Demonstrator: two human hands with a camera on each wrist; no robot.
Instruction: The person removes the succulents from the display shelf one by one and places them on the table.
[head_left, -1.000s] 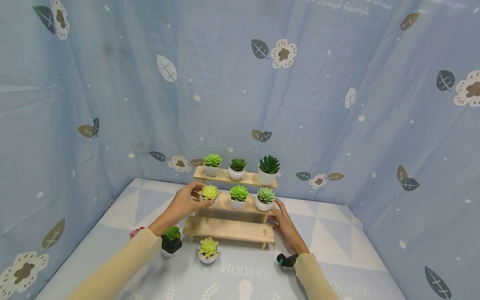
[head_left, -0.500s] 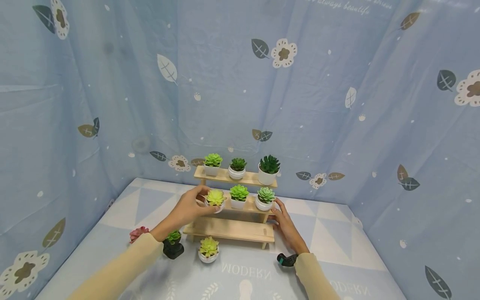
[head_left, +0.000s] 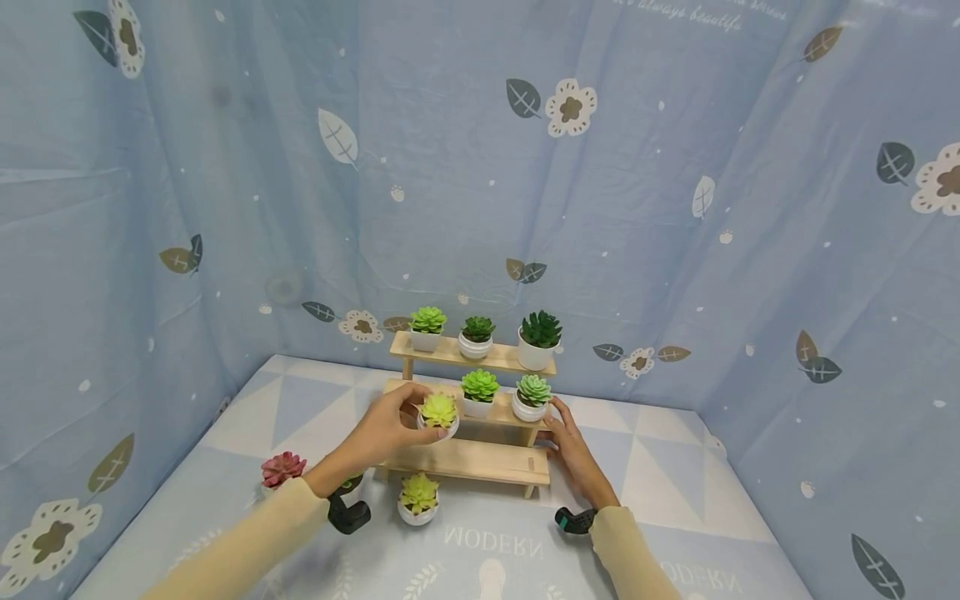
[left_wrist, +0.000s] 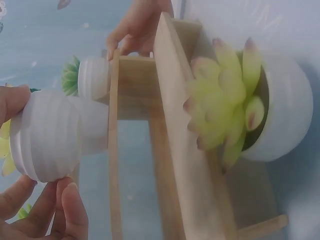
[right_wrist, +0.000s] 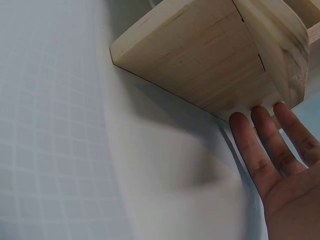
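The left hand (head_left: pixel 384 430) grips a yellow plant (head_left: pixel 438 411) by its pot, at the hand's two o'clock and well away from the right hand (head_left: pixel 574 457), whose straight fingers touch the right end of the stand (head_left: pixel 501 358). From that plant, held off the shelves, the bottom shelf (head_left: pixel 480 459) lies toward five, its length running nine to three. On the table (head_left: pixel 667 508), another yellow plant (head_left: pixel 418 497) sits at six, a pink plant (head_left: pixel 282 467) at eight.

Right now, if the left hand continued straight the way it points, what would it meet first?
The left hand, with its yellow-green succulent, would probably first meet the bright green succulent in the square white pot on the middle shelf; depth is unclear.
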